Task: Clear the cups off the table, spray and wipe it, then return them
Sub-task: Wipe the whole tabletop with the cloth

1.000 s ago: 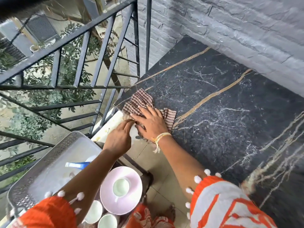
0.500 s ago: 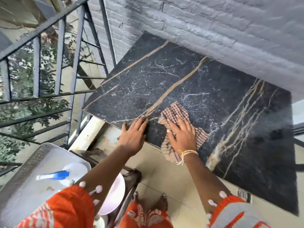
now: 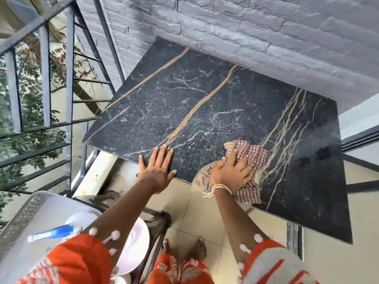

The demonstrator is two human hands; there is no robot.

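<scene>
The desk (image 3: 184, 111) lies bare beyond the cloth (image 3: 249, 158). A wall (image 3: 266, 33) hems its far edge, a railing (image 3: 69, 78) its left; the near edge stands free.

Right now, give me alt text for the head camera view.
A person's right hand presses a checked cloth onto a black marble table, while the left hand rests flat on its near edge. A spray bottle lies lower left.

Black marble-look table top (image 3: 205, 103), white and gold veins, far edge against the grey brick wall (image 3: 266, 37). On it: checked cloth (image 3: 252, 158) near the front edge, bunched, part hanging over the edge. Left hand (image 3: 158, 171) flat on the front edge, right hand (image 3: 231, 173) pressing on the cloth.
</scene>
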